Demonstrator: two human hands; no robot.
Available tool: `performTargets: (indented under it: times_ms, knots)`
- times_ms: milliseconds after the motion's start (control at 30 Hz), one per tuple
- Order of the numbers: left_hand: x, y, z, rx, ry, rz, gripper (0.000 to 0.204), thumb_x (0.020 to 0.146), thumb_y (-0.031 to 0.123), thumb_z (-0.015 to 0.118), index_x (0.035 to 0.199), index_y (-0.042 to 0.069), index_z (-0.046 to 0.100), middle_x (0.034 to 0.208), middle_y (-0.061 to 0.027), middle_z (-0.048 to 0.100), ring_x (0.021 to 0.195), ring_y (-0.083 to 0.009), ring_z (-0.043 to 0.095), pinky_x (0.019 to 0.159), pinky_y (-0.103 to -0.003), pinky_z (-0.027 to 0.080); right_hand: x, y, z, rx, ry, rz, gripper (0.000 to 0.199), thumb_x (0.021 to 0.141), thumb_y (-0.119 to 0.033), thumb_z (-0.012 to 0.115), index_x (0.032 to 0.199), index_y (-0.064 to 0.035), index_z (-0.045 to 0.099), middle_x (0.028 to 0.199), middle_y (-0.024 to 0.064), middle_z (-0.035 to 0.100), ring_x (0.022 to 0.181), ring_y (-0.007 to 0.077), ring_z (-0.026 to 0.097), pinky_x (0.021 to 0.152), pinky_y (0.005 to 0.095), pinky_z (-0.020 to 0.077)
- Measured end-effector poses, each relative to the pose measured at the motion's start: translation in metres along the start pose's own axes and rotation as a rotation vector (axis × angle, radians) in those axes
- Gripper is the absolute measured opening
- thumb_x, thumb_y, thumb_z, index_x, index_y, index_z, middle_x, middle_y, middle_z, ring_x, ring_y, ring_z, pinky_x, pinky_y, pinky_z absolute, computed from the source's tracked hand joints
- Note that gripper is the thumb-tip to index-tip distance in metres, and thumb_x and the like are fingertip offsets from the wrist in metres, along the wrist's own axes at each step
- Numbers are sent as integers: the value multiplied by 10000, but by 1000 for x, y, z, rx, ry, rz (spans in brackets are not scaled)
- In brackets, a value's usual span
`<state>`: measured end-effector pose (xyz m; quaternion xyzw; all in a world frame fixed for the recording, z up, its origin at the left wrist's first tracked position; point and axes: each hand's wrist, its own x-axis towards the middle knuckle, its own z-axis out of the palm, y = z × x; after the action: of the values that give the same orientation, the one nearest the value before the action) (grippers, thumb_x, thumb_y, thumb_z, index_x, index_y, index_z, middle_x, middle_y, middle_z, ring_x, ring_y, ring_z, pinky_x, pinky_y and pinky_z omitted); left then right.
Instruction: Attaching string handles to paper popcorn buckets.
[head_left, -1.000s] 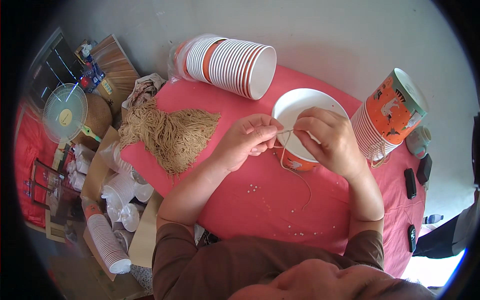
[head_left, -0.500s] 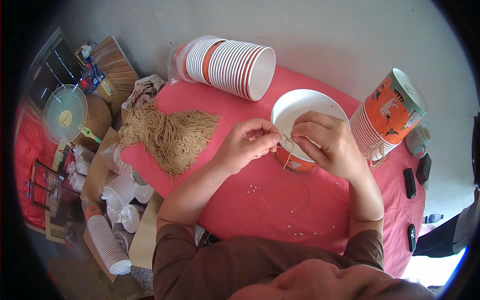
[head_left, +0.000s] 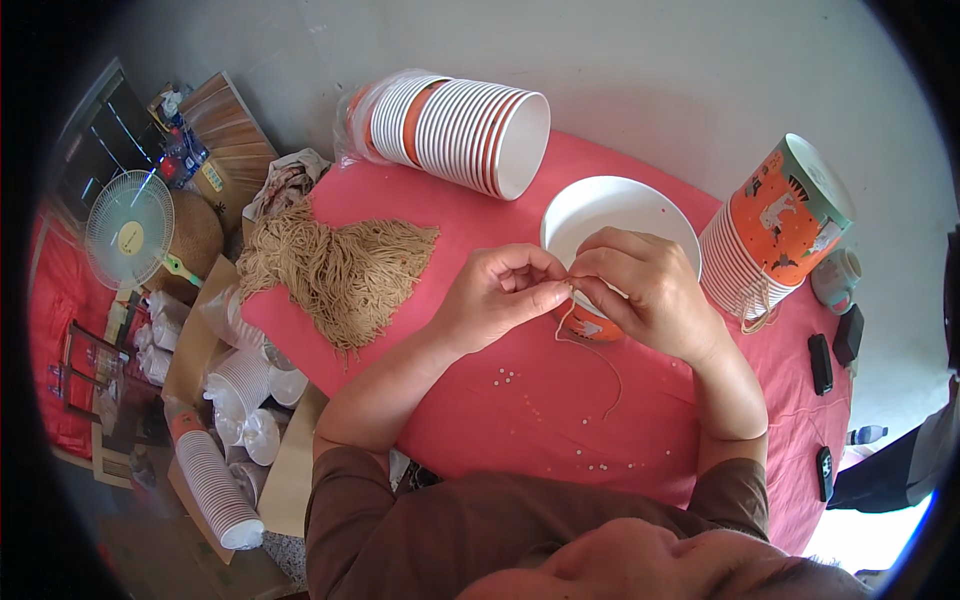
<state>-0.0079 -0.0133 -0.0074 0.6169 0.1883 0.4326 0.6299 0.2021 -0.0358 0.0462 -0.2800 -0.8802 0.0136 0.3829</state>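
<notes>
A thin tan cord [head_left: 585, 344] is pinched between my two hands, and its loose end trails down onto the red cloth. My left hand [head_left: 508, 295] grips it with thumb and forefinger; my right hand [head_left: 645, 290] pinches it from the other side, so the fingertips nearly meet. Fingers hide the cord's upper part. Just behind them stands a white-lined paper bucket [head_left: 600, 200] with an orange printed outside, mouth upward. To the left lies a big bundle of similar tan cords [head_left: 350, 275] on the cloth.
A stack of paper buckets [head_left: 460, 130] lies at the back; another stack [head_left: 775, 225] stands upside down at right with cord hanging from it. Small white bits [head_left: 503, 377] dot the cloth. Black devices [head_left: 820, 365] and a mug [head_left: 836, 280] sit at the right edge. An open carton [head_left: 290, 470] stands left.
My hands have drawn together: the right fingertips have come in against the left ones, and the small loop of cord that showed between them is now hidden.
</notes>
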Motion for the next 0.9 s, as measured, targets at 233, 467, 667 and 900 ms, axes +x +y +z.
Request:
performTargets:
  times_ms: [233,467,667,900]
  knots:
    - [-1,-3,2,131,24,47,88,908,34,680,974,-7,639,853,12,638,730,-11,569,612,-176,466,-1,1,2,54,-60,69,121,782,-80,702,875,-42,635,838,98,654,735,290,656,622,406,520]
    - [0,-3,4,607,80,319,128,801,-37,653,882,33,583,774,0,586,589,-35,493,498,-214,383,-3,0,5,215,-144,190,60,885,-45,631,929,-6,617,843,137,648,736,334,642,635,415,500]
    - [6,-9,4,829,112,672,192,774,-42,662,917,57,581,795,-54,597,552,-155,549,454,-279,419,-3,-2,3,359,-160,284,73,922,-77,597,913,-6,616,800,150,650,735,348,637,654,428,487]
    - [11,-13,1,850,102,841,251,765,-43,707,966,70,608,863,-60,630,621,-192,621,474,-304,476,-4,-1,-1,489,-212,380,115,955,-96,581,887,-10,614,650,91,608,585,206,588,580,346,451]
